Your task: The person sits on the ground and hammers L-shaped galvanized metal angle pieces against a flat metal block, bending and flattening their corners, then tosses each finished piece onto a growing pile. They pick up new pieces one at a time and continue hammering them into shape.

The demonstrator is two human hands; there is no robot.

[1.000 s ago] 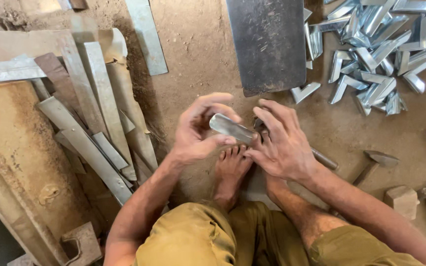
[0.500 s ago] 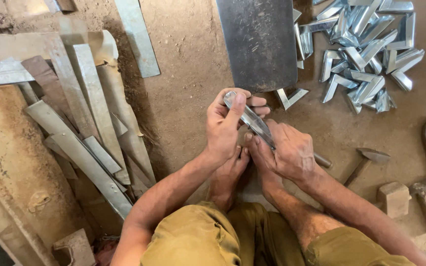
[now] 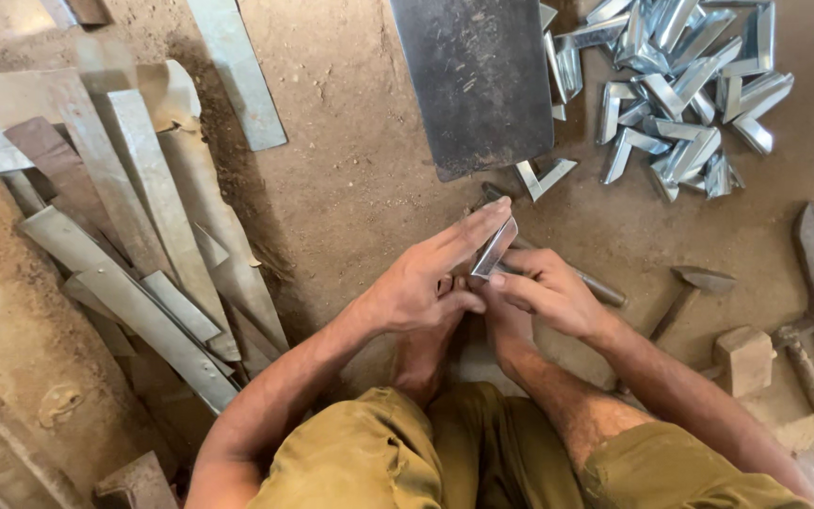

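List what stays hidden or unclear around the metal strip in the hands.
Head view only:
- Metal strip: lower end hidden by left hand and right hand.
- Rod under the hands: its near part is covered by them.
- Dark metal sheet: top cut off by the frame edge.
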